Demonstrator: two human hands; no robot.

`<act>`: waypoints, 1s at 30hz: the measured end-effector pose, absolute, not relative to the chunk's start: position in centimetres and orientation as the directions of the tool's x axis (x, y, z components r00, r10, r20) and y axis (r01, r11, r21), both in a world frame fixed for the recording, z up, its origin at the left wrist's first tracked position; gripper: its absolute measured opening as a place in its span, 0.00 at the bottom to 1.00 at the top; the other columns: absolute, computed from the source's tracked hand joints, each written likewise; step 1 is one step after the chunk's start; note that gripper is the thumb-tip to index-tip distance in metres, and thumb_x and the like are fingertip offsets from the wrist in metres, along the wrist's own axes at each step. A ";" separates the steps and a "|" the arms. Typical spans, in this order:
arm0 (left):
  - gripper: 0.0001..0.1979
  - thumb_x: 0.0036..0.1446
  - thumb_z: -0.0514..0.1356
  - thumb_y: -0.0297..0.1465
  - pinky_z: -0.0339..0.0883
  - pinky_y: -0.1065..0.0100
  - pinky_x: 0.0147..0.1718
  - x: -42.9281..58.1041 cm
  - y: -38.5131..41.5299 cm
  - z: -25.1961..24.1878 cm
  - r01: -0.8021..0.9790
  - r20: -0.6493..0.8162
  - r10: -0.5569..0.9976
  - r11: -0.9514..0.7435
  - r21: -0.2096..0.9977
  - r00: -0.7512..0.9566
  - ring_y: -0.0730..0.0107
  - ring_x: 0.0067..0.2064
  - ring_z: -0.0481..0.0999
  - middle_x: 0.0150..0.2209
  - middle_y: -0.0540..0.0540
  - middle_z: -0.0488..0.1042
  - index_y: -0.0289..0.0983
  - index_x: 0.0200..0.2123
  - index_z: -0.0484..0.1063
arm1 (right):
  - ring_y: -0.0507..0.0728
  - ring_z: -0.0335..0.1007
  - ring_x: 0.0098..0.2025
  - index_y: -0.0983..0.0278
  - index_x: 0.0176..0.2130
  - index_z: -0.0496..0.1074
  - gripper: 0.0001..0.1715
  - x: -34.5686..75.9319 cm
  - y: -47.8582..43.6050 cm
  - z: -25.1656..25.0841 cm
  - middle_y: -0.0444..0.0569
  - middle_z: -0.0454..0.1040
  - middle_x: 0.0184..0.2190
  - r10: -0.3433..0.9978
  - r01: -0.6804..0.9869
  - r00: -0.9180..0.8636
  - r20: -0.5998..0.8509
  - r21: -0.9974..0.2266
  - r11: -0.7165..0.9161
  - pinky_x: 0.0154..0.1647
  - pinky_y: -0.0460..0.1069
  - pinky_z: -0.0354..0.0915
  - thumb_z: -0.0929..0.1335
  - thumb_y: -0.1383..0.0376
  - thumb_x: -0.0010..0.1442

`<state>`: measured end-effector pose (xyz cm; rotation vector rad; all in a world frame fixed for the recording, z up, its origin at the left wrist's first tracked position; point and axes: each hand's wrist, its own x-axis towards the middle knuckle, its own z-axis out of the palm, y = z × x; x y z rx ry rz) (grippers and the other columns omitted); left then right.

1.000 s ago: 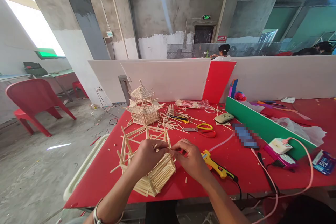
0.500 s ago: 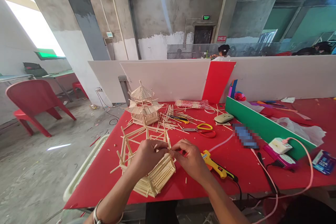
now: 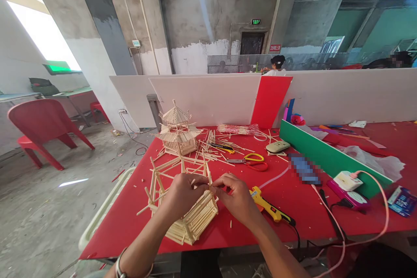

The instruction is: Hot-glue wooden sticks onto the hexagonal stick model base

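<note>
A many-sided frame of pale wooden sticks (image 3: 195, 221) stands at the near edge of the red table. Over its right side, my left hand (image 3: 187, 193) is closed, thumb and fingers pinching a wooden stick whose tip shows above the thumb. My right hand (image 3: 235, 195) meets it at the frame's right corner, thumb and forefinger closed around the end of a stick there. Both hands' fingertips nearly touch. Behind stands a tiered stick pagoda (image 3: 177, 132). A yellow glue gun (image 3: 270, 206) lies just right of my right hand.
Loose sticks (image 3: 208, 152), a utility knife (image 3: 221, 147) and scissors (image 3: 252, 161) lie beyond the frame. Right of them are an oval case (image 3: 278, 147), a green board (image 3: 332, 152), a purple power strip (image 3: 350, 195) and a pink cable (image 3: 386, 213). White panels (image 3: 208, 100) border the table's back.
</note>
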<state>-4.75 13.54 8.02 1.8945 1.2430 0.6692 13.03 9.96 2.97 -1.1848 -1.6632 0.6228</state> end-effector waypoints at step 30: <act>0.12 0.52 0.60 0.31 0.60 0.70 0.29 -4.7 13.3 8.3 0.543 0.008 0.928 -0.225 0.809 0.373 0.68 0.30 0.70 0.28 0.48 0.80 0.38 0.35 0.83 | 0.55 0.69 0.39 0.59 0.34 0.77 0.13 13.1 10.0 2.9 0.45 0.75 0.32 0.911 0.406 -0.064 0.407 -0.823 0.397 0.39 0.49 0.63 0.69 0.54 0.63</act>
